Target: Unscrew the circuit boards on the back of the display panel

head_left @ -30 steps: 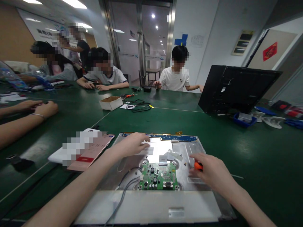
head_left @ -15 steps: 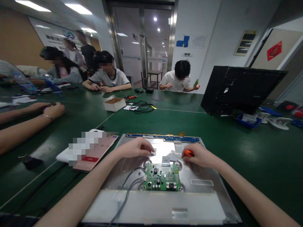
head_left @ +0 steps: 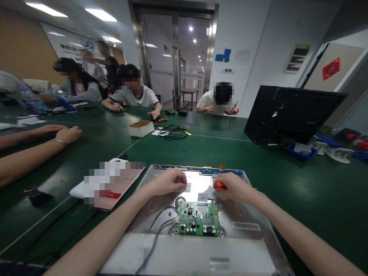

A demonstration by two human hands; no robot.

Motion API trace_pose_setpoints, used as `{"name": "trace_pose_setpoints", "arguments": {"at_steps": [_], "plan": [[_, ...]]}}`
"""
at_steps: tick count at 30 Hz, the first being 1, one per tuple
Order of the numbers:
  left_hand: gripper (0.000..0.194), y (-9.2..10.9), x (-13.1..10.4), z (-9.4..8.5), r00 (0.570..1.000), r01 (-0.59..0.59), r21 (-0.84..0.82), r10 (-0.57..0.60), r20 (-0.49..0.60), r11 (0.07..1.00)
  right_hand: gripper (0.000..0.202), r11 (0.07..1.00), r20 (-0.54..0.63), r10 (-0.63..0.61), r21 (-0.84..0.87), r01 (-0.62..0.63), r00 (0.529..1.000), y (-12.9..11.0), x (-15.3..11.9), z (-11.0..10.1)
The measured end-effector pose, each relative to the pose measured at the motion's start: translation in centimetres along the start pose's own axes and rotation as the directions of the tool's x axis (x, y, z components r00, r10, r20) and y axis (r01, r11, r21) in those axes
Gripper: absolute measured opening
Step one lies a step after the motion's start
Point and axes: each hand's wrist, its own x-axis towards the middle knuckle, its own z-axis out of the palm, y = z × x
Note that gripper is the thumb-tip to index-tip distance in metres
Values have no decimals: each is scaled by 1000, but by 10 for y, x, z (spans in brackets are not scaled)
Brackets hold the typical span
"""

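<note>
An LCD panel (head_left: 247, 214) lies with its metal back up in front of me. A green circuit board (head_left: 198, 218) sits at its middle, with dark cables running from its left side. Above that board, my left hand (head_left: 172, 180) is curled over the metal, fingertips together beside a small pale label; what they pinch, if anything, is hidden. My right hand (head_left: 230, 186) is closed around an orange-handled screwdriver (head_left: 221, 185), its shaft hidden by the fingers. Crumpled silvery tape (head_left: 211, 193) lies just by the right fingers. A blue circuit strip (head_left: 189, 169) runs along the panel's far edge.
Left of the panel lie a pink phone (head_left: 115, 191) and a black cylindrical part (head_left: 37, 195). Farther off are a small open box (head_left: 140, 129), a coiled black cable (head_left: 174, 133) and a black monitor (head_left: 293, 115). A co-worker's forearms (head_left: 34, 153) rest at left; others sit across.
My right hand has moved a little left over the panel with the screwdriver. My left hand stays almost in place. Across the table, a person's hand has reached toward the tools near the box.
</note>
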Motion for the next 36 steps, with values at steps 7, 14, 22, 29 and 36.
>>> {"name": "trace_pose_setpoints", "arguments": {"at_steps": [7, 14, 22, 29, 36], "plan": [[14, -8, 0, -2, 1000, 12, 15, -12, -14, 1000, 10, 987, 25, -145, -63, 146, 989, -41, 58, 16], [13, -12, 2, 0, 999, 20, 7, -20, -25, 1000, 13, 961, 65, -224, -151, 232, 972, -60, 73, 31], [18, -15, 3, -1, 1000, 16, -17, -16, -6, 1000, 13, 904, 158, -387, -130, 408, 909, -95, 65, 25], [20, -14, 2, -2, 1000, 13, -12, -13, -2, 1000, 12, 878, 254, -422, -124, 462, 870, -109, 66, 29], [15, -16, 3, -2, 1000, -1, 2, 1, -5, 1000, 22, 941, 89, -261, -198, 274, 961, -89, 73, 26]]}}
